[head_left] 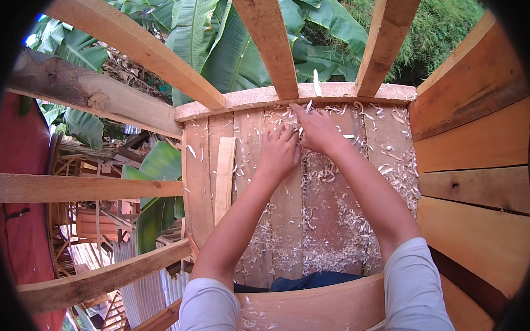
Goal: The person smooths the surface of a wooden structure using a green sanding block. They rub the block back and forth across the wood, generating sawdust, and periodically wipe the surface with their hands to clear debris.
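Note:
My left hand (280, 146) rests low over the plank floor (285, 205), its fingers a little bent and spread among wood shavings. Right beside it, my right hand (317, 130) stretches its index finger to the foot of the middle wooden post (272, 42), where the post meets the curved edge beam (239, 104). Its other fingers are bent and partly hidden. Pale curled wood shavings (352, 235) lie scattered over the planks and around both hands. No tool shows in either hand.
A loose wooden strip (225, 173) lies on the planks to the left. Slanted wooden posts (389, 38) rise along the far side, and bars (90, 186) stand out at the left. A plank wall (480, 152) closes the right. A curved board (311, 310) spans the near side.

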The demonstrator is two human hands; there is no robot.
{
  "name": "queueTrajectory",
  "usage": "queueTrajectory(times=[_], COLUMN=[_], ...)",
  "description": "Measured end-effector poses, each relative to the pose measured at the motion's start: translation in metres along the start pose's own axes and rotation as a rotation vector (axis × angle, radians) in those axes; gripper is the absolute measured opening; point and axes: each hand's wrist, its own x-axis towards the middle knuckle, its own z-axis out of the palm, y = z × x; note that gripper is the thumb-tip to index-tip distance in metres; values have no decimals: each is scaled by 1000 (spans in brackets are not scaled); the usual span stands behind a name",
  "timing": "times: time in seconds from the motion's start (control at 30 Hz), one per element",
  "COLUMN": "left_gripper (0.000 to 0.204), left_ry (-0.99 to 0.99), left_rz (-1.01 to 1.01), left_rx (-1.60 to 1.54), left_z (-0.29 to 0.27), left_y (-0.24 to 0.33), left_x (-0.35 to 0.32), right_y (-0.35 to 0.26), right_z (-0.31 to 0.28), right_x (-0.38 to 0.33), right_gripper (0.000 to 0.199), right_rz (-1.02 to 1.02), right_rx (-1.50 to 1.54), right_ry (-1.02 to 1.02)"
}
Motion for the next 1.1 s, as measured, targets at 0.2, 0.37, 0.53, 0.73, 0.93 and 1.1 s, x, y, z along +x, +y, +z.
queueTrajectory(times=[0.2, 0.37, 0.53, 0.73, 0.93, 1.1], left_gripper=[37, 39, 39, 40, 39, 38], left_ry=[77, -226, 55, -44, -74, -41], left_rz=[-107, -17, 110, 43, 127, 68], left_rx=[87, -153, 3, 5, -7, 129], left_z=[0, -39, 2, -11, -8, -5], left_y=[13, 23, 12, 19, 9, 21], left_x=[26, 32, 4, 23, 0, 21], right_y=[9, 20, 23, 26, 14, 25], right_z=[-12, 1, -11, 13, 6, -24], right_x=[-8, -8, -14, -7, -3, -17], right_gripper=[78, 83, 88, 94, 84, 66], right_rz=[-31, -6, 62, -85, -11, 144], right_rx=[111, 217, 351, 172, 250, 402], right_ry=[49, 42, 129, 89, 130, 80])
